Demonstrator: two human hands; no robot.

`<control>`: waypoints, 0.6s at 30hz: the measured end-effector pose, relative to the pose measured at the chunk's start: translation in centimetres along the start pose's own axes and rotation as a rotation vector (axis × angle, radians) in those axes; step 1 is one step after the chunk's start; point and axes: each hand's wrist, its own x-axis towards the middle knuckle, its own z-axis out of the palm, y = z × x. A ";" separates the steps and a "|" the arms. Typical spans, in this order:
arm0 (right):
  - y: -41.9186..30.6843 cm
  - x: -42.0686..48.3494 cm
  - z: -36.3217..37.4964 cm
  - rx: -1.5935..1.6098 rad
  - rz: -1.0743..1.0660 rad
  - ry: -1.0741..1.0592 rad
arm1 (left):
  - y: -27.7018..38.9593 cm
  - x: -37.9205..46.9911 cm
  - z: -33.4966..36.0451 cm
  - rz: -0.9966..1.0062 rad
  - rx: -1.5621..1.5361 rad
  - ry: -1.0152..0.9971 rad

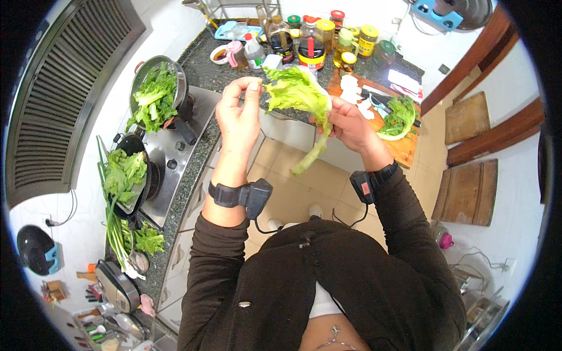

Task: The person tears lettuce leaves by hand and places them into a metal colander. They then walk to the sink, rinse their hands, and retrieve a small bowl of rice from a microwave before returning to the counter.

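Note:
A torn lettuce leaf [298, 90] hangs in the air before me, its pale stalk strip dangling below. My right hand [351, 123] pinches it by the right edge. Beside the leaf's left edge, my left hand [239, 114] is raised with thumb and index fingertips together; whether they grip a bit of leaf is not clear. On the right, a wooden cutting board [406, 151] carries another green leaf [400, 116], white pieces [350, 89] and a dark-handled knife [380, 101]. To the left, lettuce leaves [156, 96] fill a metal pot [137, 81] on the gas stove [169, 145].
More lettuce [125, 175] rests in a black pan [131, 142]. Scallions [116, 234], a ladle [139, 262] and a rice cooker [116, 285] line the left counter. Jars and bottles [326, 33] crowd the back, near a bowl of dark sauce [218, 55]. A lit phone [404, 80] lies back right.

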 end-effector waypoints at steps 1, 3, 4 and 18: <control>0.2 0.0 -0.3 -0.047 -0.011 -0.019 | -0.3 0.0 0.0 0.048 0.023 0.020; 0.9 -0.2 -1.5 -0.164 -0.027 0.021 | -1.4 0.3 -0.3 -0.046 -0.019 0.017; 1.4 -0.7 -2.4 -0.076 -0.026 0.011 | -2.1 0.3 -0.4 -0.101 -0.052 0.017; 4.1 -8.2 -23.4 0.016 -0.111 1.073 | -9.0 -0.5 1.0 -0.450 -0.132 -0.089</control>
